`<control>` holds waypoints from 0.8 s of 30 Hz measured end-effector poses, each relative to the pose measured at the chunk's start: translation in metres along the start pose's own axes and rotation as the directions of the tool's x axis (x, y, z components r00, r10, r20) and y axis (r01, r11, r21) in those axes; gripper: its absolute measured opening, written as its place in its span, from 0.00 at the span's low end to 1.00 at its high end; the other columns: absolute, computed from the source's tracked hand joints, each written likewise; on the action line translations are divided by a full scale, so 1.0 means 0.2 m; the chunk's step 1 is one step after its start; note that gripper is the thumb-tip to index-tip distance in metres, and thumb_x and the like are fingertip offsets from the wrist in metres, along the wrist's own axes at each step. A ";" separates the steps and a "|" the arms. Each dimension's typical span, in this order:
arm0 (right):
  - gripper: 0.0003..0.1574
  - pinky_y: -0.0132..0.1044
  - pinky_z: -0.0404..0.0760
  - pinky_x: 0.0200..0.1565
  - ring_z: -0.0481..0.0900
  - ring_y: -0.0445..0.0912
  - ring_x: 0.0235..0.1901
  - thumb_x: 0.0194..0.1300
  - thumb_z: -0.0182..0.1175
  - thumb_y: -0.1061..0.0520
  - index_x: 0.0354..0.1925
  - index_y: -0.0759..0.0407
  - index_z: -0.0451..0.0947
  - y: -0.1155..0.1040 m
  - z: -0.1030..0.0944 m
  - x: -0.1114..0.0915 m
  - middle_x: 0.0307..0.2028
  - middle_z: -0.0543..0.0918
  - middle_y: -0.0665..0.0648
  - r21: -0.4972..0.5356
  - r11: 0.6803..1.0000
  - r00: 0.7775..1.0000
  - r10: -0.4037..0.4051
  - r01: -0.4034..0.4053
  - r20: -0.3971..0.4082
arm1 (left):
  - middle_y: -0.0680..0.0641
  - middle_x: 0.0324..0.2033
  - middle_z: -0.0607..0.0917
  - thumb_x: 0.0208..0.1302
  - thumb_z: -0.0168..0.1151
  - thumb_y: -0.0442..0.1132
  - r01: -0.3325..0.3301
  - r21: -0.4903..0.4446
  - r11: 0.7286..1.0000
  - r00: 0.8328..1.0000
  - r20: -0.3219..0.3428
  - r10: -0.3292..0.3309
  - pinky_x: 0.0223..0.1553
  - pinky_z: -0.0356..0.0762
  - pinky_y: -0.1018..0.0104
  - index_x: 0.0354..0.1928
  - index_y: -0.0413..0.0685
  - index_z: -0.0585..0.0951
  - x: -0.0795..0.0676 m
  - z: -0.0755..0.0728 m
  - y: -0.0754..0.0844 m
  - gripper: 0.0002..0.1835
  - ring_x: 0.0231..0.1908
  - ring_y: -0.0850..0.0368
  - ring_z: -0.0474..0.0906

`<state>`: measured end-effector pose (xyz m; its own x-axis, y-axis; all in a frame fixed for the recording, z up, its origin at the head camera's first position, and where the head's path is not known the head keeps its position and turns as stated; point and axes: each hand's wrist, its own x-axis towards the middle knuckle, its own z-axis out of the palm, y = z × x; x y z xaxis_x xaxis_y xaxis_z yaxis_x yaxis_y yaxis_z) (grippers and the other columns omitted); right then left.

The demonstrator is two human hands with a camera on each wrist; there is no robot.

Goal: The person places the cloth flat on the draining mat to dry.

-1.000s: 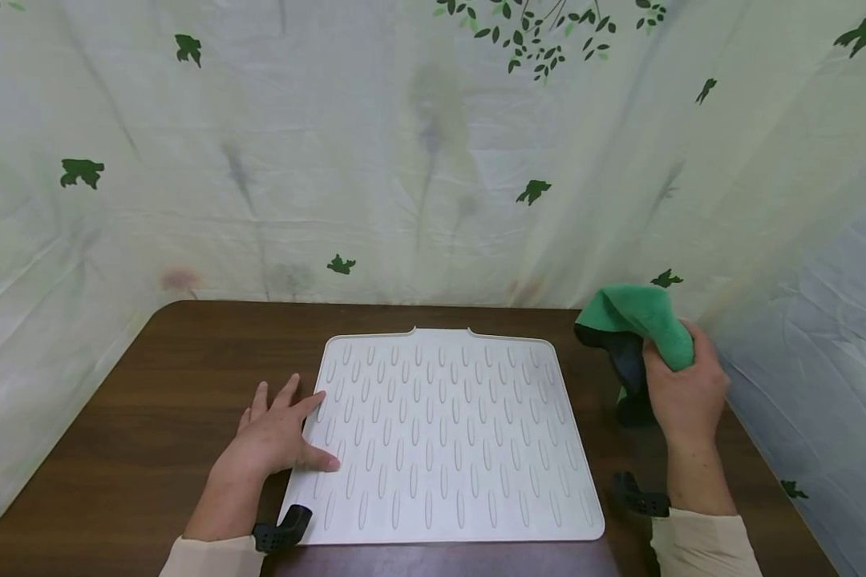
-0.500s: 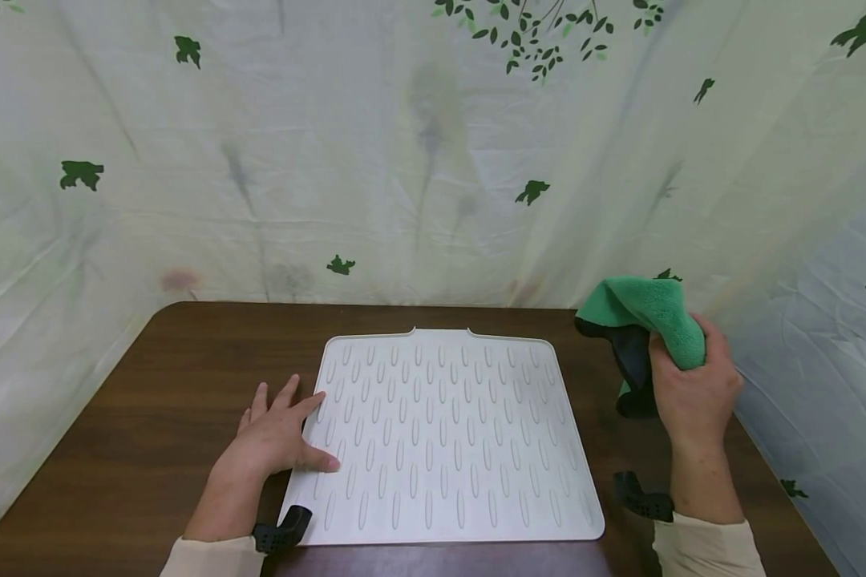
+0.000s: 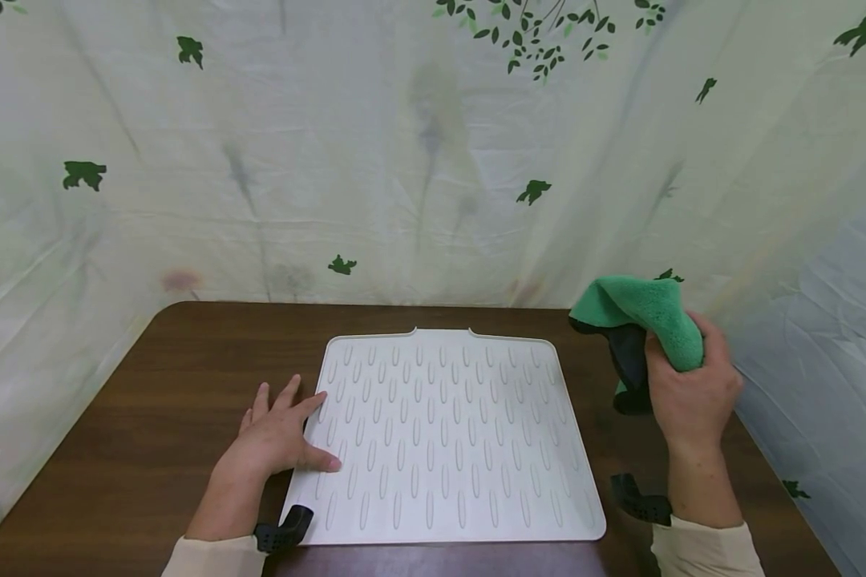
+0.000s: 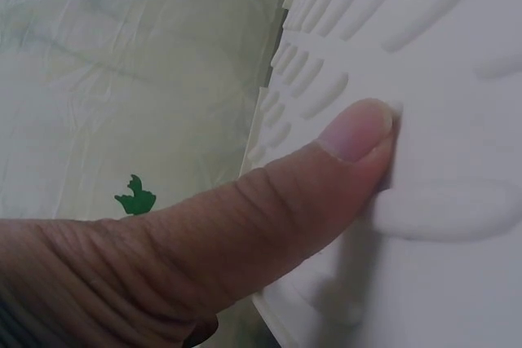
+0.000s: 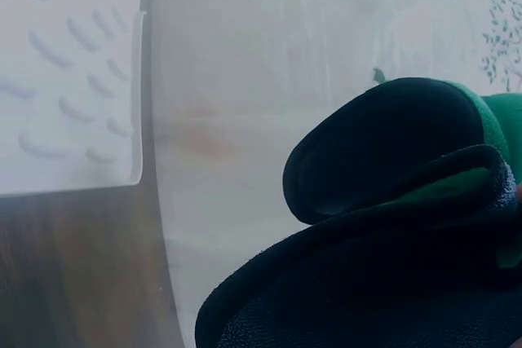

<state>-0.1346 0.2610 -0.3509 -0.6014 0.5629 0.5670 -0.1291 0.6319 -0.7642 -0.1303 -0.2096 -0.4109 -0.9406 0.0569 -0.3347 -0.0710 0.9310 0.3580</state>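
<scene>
In the head view, find a white mat (image 3: 443, 437) lying flat, ridged face up, on a brown table (image 3: 188, 385), set between both arms, perhaps for easy reach from either side; see along its left edge the left hand (image 3: 277, 437), fingers spread and gripping nothing, with forefinger meeting the rim and thumb (image 3: 325, 459) laid over the face, seemingly to steady that side rather than lift it; notice to the right, apart from the mat, the right hand (image 3: 693, 393) curled round a green-and-dark cloth (image 3: 638, 300), gripped toward the right end, so leaving the rest loose to fold over and hang; note behind the table a leaf-printed sheet (image 3: 368, 160); in the left wrist view, see the thumb reaching straight across the mat's edge, tip touching the surface just beside a raised ridge, as suits holding a flat thing from the side; in the right wrist view, see dark folds of the cloth filling the lower right, with green showing inside and behind, and one corner of the mat well apart at upper left; cannot tell from so dim a picture how each finger sits in the folds.
</scene>
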 end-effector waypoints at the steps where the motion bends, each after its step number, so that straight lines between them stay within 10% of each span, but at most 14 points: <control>1: 0.26 0.24 0.67 0.43 0.70 0.19 0.40 0.66 0.67 0.52 0.61 0.53 0.81 0.00 0.00 0.00 0.54 0.86 0.63 0.005 1.000 1.000 -0.011 0.011 -0.004 | 0.30 0.80 0.46 0.34 0.85 0.63 0.000 0.000 1.000 1.000 0.000 0.000 0.70 0.41 0.20 0.77 0.50 0.66 0.00 0.00 0.00 0.65 0.75 0.17 0.31; 24: 0.27 0.24 0.67 0.45 0.70 0.19 0.43 0.64 0.68 0.59 0.61 0.57 0.80 -0.05 0.02 -0.05 0.54 0.86 0.65 0.039 0.996 0.997 -0.076 0.074 0.032 | 0.30 0.79 0.47 0.33 0.85 0.63 0.003 -0.002 1.000 1.000 -0.004 -0.003 0.70 0.40 0.20 0.77 0.50 0.65 0.00 0.00 0.00 0.65 0.75 0.17 0.31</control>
<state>-0.1307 0.2472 -0.3492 -0.6148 0.4961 0.6131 -0.2041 0.6509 -0.7312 -0.1303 -0.2094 -0.4115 -0.9416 0.0525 -0.3326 -0.0747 0.9305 0.3586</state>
